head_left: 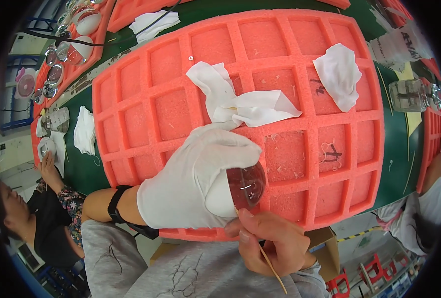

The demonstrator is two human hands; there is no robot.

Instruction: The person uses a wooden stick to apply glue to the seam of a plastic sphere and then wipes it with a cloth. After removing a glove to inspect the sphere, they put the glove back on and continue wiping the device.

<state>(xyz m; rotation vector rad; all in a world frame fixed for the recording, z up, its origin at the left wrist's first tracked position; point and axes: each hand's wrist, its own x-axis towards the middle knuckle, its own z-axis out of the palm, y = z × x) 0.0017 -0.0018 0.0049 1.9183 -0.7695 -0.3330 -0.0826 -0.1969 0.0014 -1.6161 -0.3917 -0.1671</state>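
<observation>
Glass ball (246, 185) held over the near edge of the pink foam tray (359, 149).

It is cupped by the gloved left hand (195, 181), whose fingers are curled snugly round its top and side. A thin wooden stick (267, 258) is pinched between the closed fingers of the bare right hand (272, 243), its tip touching the ball's lower rim. The ball looks smooth, hard, light and easy to break, so it is probably best held softly round its wide middle. Crumpled white cloths (240, 102) are seen farther back on the tray.
</observation>
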